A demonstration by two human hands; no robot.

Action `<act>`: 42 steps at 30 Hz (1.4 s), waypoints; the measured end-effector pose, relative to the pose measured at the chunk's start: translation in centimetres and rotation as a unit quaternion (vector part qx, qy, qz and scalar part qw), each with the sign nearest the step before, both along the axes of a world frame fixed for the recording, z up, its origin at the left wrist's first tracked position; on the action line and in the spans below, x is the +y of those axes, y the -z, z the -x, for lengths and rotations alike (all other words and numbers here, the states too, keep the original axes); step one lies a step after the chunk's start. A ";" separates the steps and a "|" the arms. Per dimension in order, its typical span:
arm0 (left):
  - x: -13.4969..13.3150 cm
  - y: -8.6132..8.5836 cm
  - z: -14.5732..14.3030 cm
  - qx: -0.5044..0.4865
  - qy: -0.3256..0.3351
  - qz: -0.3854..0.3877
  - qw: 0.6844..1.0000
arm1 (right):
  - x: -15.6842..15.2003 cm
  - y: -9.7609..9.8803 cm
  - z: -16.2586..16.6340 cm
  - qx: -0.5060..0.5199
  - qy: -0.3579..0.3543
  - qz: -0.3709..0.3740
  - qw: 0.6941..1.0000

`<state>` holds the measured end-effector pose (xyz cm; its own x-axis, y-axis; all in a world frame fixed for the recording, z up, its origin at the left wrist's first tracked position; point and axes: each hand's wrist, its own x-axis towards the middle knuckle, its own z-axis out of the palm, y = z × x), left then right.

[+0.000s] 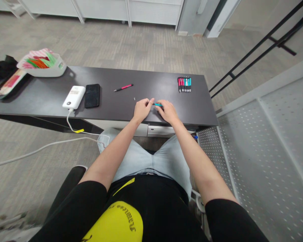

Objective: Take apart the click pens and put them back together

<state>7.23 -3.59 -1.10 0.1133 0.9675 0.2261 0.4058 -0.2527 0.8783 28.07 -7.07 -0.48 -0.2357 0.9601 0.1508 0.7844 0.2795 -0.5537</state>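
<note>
Low over the dark desk (111,77), a teal pen (158,105) lies level between my two hands. My left hand (142,109) is closed around its dark end, with thumb and finger pinched together. The teal end sits in the fingers of my right hand (167,110), which are curled over it. A tiny metallic piece (134,98) rests on the desk just left of my left hand. Farther left and back lies a single red pen (123,87) with black ends. At the right, several red and teal pens (184,84) stand side by side in a neat row.
To the left are a black phone (92,95) and a white power bank (74,97) with a cable hanging over the front edge. Beyond them sit a white basket (47,71) and a dark tray (5,93). A perforated panel (255,134) borders the desk's right side.
</note>
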 end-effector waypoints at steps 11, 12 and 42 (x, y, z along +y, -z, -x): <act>0.3 0.4 -0.1 0.012 0.000 -0.006 1.000 | -0.3 -0.4 0.0 -0.005 -0.003 -0.009 1.000; 0.3 0.4 -0.1 0.013 0.000 -0.008 1.000 | -0.3 -0.5 0.0 -0.009 -0.006 -0.010 1.000; -0.5 -0.7 0.1 -0.003 -0.033 0.005 0.999 | -0.8 -1.0 0.3 -0.054 0.089 -0.029 0.994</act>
